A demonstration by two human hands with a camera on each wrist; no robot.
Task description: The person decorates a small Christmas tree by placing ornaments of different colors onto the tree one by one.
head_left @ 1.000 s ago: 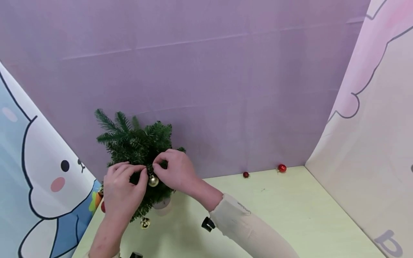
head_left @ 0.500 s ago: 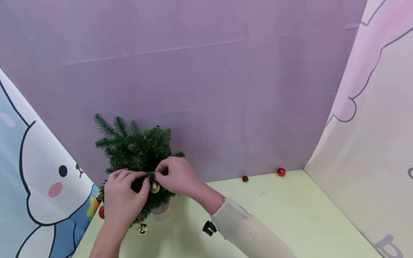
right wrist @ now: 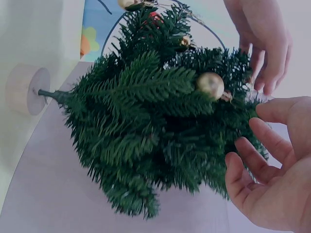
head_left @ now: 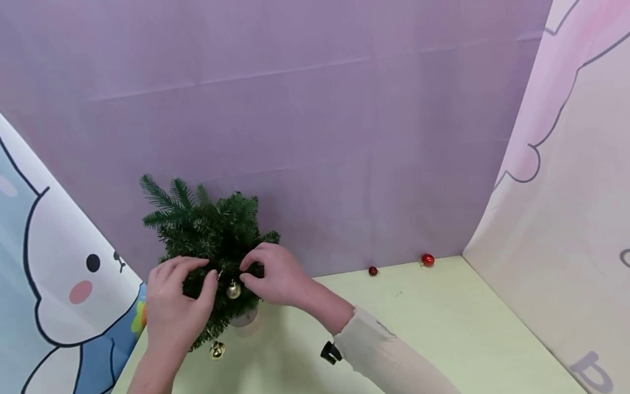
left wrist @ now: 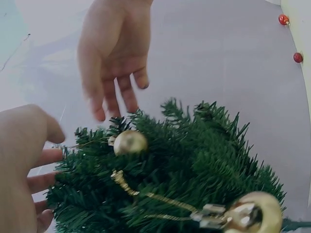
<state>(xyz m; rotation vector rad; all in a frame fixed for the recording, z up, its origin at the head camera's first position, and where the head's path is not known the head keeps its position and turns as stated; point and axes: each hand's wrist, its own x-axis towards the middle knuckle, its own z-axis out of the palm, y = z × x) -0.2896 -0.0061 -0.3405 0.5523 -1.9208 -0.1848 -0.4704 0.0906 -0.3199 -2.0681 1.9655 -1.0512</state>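
Note:
A small artificial Christmas tree (head_left: pixel 211 224) stands on the table against the purple backdrop. On its front branches hangs a matte gold bauble (head_left: pixel 233 290), which also shows in the right wrist view as a gold ball (right wrist: pixel 210 86). My left hand (head_left: pixel 177 301) is just left of this bauble, thumb and fingers spread apart. To the right of it is my right hand (head_left: pixel 280 276), its thumb and forefinger parted and holding nothing. Lower down dangles a shiny gold bauble (head_left: pixel 217 349); its gold cord (left wrist: pixel 165 200) shows in the left wrist view.
Two red baubles lie at the table's back edge: a small dark one (head_left: pixel 373 271) and a larger bright one (head_left: pixel 427 260). The tree's round pale base (right wrist: pixel 26 90) stands on the light table (head_left: pixel 418 328). Printed cloth panels (head_left: pixel 64 273) flank both sides.
Both hands have let go of the matte gold bauble's hanging loop and drawn apart, the left leftward, the right slightly rightward. The bauble now hangs on the tree by itself.

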